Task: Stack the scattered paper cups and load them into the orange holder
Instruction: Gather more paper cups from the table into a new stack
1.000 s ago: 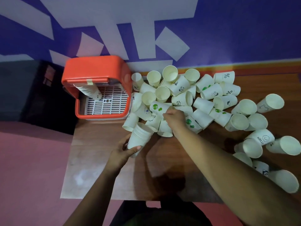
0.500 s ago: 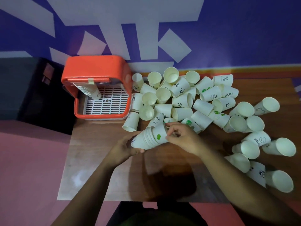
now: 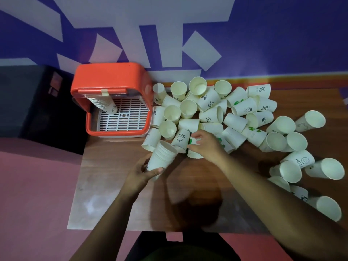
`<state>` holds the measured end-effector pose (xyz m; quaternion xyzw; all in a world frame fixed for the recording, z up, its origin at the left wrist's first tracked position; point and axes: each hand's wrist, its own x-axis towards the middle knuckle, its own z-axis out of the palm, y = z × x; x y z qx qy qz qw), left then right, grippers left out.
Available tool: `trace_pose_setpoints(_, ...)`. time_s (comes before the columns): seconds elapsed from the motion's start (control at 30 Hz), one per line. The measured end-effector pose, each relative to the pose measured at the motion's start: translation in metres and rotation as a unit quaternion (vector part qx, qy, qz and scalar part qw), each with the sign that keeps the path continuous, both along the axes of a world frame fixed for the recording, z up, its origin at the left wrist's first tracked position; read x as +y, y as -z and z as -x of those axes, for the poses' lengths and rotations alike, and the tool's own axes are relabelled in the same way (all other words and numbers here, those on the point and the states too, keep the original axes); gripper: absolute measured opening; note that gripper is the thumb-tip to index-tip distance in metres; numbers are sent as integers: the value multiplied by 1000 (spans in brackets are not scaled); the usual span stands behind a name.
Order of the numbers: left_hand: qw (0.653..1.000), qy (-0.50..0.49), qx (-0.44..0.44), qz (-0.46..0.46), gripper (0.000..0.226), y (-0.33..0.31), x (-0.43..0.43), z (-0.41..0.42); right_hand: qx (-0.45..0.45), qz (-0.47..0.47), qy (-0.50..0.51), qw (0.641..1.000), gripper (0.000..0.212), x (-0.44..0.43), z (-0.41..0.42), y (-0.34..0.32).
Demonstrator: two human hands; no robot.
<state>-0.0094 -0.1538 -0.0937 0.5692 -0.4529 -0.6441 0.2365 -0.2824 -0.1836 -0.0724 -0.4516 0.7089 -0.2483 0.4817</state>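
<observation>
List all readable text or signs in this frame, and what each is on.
"Bear": cup lying beside the right hand.
"HELLO" with a smiley: cup at right.
"%": cup at the back.
"%": cup just in front of it.
Small print above the % signs, and lettering on the cup at the pile's left edge: unreadable.
Orange holder: no text.

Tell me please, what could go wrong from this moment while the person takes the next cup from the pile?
1. The right hand is closing on a green-printed cup at the pile's near edge; neighbours like the "Bear" cup touch it and may roll off the table.
2. The left hand grips the nested stack only at its base, tilted; the upper cups might slip out.
3. The orange holder already holds a hanging stack, so loading could jam.
</observation>
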Motion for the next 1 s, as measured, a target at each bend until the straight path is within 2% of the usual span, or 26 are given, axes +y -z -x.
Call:
trace_pose_setpoints(0.1,1000,-31,-2,-1,79,0,5,-19,107,46,-80,990,43,-30,-26,11)
trace_pose_setpoints(0.2,998,-60,3,1,56,-3,11,-32,205,102,-149,962,43,-52,-57,23)
trace_pose_setpoints(0.27,996,-82,17,-3,50,-6,14,-40,326,128,-194,916,36,-60,-73,31)
trace_pose_setpoints(0.33,994,-105,26,-4,53,-5,17,-48,411,143,-241,867,26,-62,-81,36)
trace_pose_setpoints(0.4,992,-118,31,-6,58,-4,20,-54,444,157,-259,843,18,-60,-83,38)
trace_pose_setpoints(0.47,992,-124,30,-6,57,-1,22,-59,451,178,-241,841,11,-58,-80,42)
trace_pose_setpoints(0.57,992,-125,31,-13,55,2,24,-63,442,175,-237,847,11,-55,-77,46)
trace_pose_setpoints(0.67,992,-118,30,-14,66,2,24,-67,426,180,-239,853,4,-57,-76,48)
trace_pose_setpoints(0.73,993,-115,28,-15,65,1,22,-68,399,192,-213,871,2,-60,-79,41)
trace_pose_setpoints(0.83,994,-105,16,-8,53,3,17,-70,279,247,-121,920,2,-52,-86,14)
trace_pose_setpoints(0.9,996,-91,12,-5,55,5,13,-70,175,255,-74,948,6,-40,-90,-13)
trace_pose_setpoints(1.0,999,-43,3,3,63,9,6,-73,8,117,-59,991,10,-22,-88,-44)
